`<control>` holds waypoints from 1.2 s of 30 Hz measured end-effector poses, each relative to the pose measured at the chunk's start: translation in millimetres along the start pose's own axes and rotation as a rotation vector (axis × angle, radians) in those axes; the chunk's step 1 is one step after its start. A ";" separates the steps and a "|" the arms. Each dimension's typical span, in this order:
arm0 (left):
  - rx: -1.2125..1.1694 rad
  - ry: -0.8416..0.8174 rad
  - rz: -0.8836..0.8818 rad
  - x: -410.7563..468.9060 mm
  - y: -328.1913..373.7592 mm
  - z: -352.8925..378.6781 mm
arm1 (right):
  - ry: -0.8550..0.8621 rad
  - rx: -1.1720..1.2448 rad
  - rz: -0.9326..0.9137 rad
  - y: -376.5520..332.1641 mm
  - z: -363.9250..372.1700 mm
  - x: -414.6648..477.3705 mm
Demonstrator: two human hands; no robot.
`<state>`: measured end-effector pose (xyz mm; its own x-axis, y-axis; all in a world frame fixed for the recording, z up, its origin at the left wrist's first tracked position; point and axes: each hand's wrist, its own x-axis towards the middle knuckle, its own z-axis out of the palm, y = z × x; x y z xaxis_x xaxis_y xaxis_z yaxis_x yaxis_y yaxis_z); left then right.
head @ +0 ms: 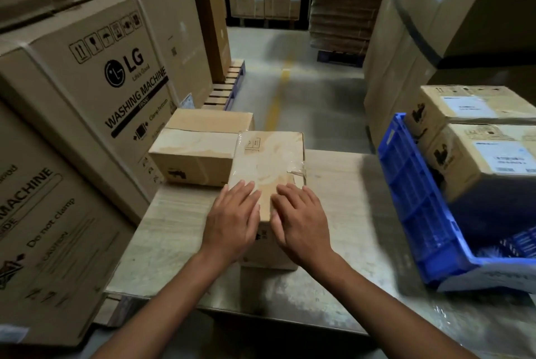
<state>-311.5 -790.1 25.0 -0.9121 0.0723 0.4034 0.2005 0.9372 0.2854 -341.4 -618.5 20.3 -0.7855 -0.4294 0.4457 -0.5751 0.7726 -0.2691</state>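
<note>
A taped cardboard box (268, 161) stands on the pale table (342, 202) in front of me. My left hand (233, 221) lies flat on its near top edge, fingers straight. My right hand (300, 221) lies beside it on the same edge, fingers straight too. Clear tape runs over the box's top, with a loose end at its right side. A second cardboard box (197, 150) sits against its far left side.
Big washing machine cartons (95, 77) are stacked along the left. A blue plastic crate (426, 208) holding two labelled boxes (487, 155) sits tilted at the table's right. Beyond the table lies a concrete aisle (290, 83) with pallets and more cartons.
</note>
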 end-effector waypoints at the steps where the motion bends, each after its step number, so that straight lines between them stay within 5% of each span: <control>1: 0.011 -0.019 0.015 4.9 3.2 -3.2 | 0.005 -0.036 -0.006 1.6 -3.6 4.5; 6: 0.048 -0.155 0.028 45.7 10.0 -13.4 | -0.142 -0.182 0.112 4.8 -15.4 48.0; 12: 0.072 -0.395 -0.065 59.1 12.1 -7.7 | -0.431 -0.081 0.167 12.2 -6.5 56.2; 19: -0.004 -0.141 0.054 109.6 -22.3 -12.9 | -0.324 -0.267 0.120 12.8 -22.1 96.5; 26: -0.016 -0.251 0.057 131.0 -36.9 13.7 | -0.250 -0.189 0.178 30.6 5.9 112.6; 30: -0.152 -0.101 0.026 132.2 -40.6 17.9 | -0.191 -0.149 0.181 36.5 11.1 116.9; 32: -0.252 -0.090 -0.115 129.9 -41.6 22.0 | -0.087 -0.033 0.304 34.8 13.1 115.0; 36: -0.818 -0.168 -0.793 131.3 -58.4 36.3 | -0.034 0.389 0.843 47.0 16.6 112.8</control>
<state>-456.0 -823.0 29.8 -0.9092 -0.3363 -0.2454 -0.3352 0.2418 0.9106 -460.9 -638.4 43.8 -0.9815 0.1844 -0.0507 0.1572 0.6273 -0.7627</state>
